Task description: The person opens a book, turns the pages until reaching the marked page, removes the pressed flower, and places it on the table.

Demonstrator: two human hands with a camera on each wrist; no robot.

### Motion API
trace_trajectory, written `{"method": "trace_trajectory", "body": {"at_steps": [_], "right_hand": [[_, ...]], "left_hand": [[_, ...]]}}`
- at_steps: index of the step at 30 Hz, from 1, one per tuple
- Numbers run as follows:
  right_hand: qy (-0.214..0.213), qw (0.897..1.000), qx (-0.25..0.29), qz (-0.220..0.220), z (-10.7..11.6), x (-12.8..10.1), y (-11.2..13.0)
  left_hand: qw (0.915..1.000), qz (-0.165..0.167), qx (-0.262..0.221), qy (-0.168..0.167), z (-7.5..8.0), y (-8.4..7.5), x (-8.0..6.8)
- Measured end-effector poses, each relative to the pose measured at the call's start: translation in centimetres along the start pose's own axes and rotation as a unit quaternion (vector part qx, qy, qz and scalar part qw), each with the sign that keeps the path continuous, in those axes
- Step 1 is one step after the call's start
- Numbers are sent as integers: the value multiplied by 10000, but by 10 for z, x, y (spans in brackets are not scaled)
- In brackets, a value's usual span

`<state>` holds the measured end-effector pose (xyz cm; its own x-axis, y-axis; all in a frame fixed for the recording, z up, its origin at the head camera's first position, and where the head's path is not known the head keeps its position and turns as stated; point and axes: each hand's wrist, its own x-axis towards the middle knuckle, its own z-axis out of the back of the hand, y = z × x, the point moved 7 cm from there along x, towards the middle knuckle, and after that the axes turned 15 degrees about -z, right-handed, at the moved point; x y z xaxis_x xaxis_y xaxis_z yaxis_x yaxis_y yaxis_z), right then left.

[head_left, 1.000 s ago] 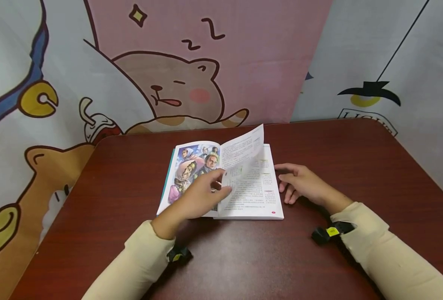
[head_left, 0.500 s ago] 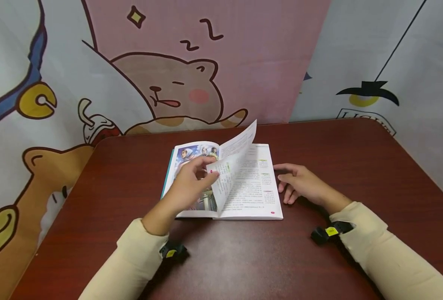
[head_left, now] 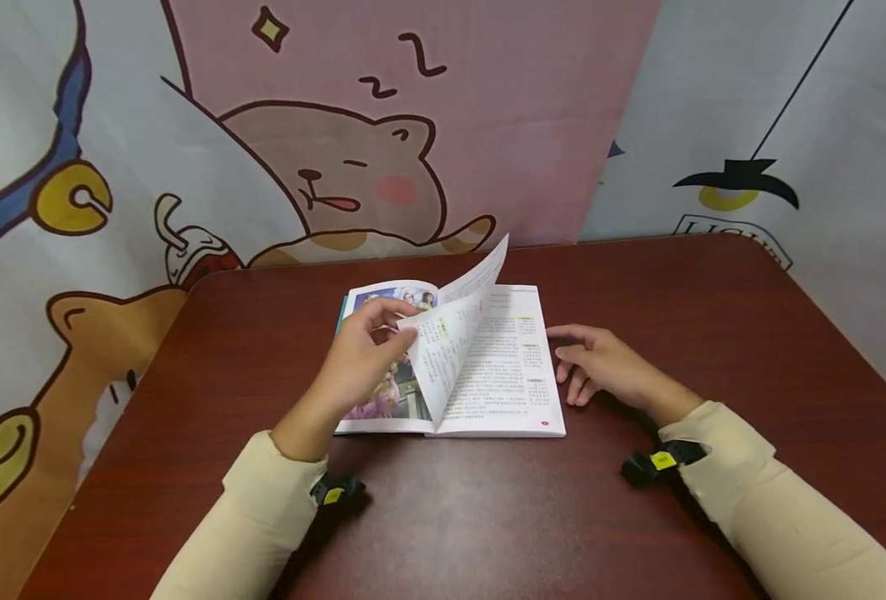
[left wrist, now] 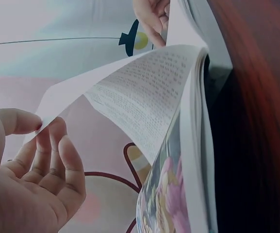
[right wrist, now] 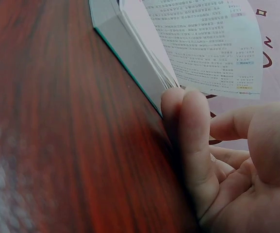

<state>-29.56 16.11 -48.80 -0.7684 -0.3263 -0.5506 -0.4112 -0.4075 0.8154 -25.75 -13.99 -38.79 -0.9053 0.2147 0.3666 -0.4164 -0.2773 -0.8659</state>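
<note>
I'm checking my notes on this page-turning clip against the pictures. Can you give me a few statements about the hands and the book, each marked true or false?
1. The left hand pinches a lifted page of the open book. True.
2. The right hand holds a pen. False: it holds nothing; it rests on the table with its fingers against the book's right edge.
3. The book's left-hand page shows a coloured illustration. True.
4. The book is closed, cover up. False: it lies open, one page curled up between the two sides.
5. The table is dark red-brown wood. True.
</note>
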Motion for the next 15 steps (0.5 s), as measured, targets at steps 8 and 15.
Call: {"method": "trace_trajectory", "body": {"at_steps": [8,15], "right_hand": [[3,10000,5,-48,0,0,1],[14,10000,22,-47,1,-1,1]], "left_hand": [[9993,156,282,-194,10,6,2],[9987,87,504,5,12,11,4]]}}
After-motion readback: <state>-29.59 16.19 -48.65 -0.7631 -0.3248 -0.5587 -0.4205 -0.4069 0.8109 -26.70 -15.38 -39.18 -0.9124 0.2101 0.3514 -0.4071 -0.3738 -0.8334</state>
